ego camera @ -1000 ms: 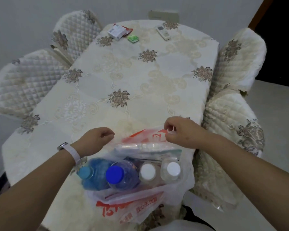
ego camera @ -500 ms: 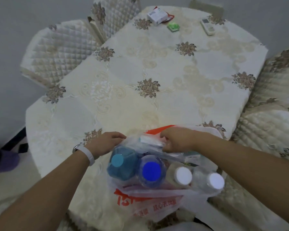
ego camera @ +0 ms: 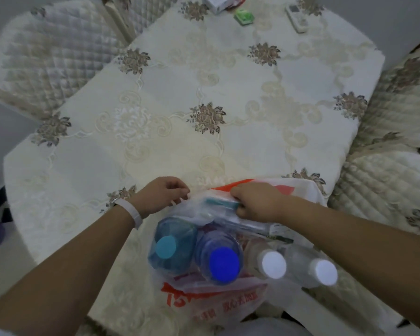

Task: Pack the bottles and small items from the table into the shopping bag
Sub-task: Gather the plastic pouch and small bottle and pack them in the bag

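step: settling items in shopping bag (ego camera: 211, 301) at surface's near edge | left hand (ego camera: 160, 195) pinching bag rim, right hand (ego camera: 257, 202) clenched on teal packet (ego camera: 220, 204) | four bottles inside | next: fetch small items at far edge

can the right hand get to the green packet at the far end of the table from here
Probably not without leaning in: the right hand is busy gripping the shopping bag at the near edge, while the green packet lies across the bare cloth.

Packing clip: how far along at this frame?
Done: four bottles stand in the shopping bag. In hand: left hand and right hand grip the bag's top edge. Left: white box, green item, remote at the table's far end.
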`<state>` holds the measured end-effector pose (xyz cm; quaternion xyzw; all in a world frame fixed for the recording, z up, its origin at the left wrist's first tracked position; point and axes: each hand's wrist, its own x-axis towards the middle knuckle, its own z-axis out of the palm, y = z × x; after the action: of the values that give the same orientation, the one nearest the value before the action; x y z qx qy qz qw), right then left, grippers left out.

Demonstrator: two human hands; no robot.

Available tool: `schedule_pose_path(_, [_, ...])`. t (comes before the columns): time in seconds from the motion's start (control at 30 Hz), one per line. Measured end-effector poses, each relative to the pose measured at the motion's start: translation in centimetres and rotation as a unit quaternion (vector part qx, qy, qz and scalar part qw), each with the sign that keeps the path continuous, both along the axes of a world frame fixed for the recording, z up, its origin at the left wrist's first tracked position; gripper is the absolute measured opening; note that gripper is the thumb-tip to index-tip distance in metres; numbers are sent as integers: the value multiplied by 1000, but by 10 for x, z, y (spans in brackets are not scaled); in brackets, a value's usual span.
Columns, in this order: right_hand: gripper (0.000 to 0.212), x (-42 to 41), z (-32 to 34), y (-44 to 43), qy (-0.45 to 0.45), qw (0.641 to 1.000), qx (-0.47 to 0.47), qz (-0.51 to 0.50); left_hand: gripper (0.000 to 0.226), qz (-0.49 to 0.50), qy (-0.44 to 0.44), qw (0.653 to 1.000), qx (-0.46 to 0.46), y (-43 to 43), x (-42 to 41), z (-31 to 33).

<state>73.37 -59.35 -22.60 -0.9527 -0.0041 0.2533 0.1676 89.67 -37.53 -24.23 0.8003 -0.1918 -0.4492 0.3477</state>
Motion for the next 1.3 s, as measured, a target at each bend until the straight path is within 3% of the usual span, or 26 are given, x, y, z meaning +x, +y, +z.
schedule_pose_path(0.1, [16,-11,9,-4,-47,999,5,11,3,-23,-37,999,9,-14,2,-6])
schedule_pose_path(0.23, [15,-28,17,-7,-88,995,37,35,18,-132,-45,990,34,-44,0,-3])
schedule_pose_path(0.43, [12,-40,19,-9,-104,993,42,30,8,-316,-101,939,85,-78,-6,5])
schedule_pose_path(0.67, [19,-44,12,-9,-105,994,-13,27,10,-268,-205,941,31,-73,5,26])
schedule_pose_path(0.83, [24,-29,3,0,-53,994,-98,4,19,-267,-254,929,22,-68,-4,37])
schedule_pose_path(1.07, [19,-29,5,-13,-43,998,-39,-14,18,-253,-221,941,30,-72,-15,34])
schedule_pose_path(1.2, [19,-36,10,-21,-55,996,21,-63,45,-334,-262,904,42,-94,-21,31])
schedule_pose_path(1.3, [27,-45,11,-23,-66,993,39,-86,54,-393,-303,866,64,-112,-27,25])
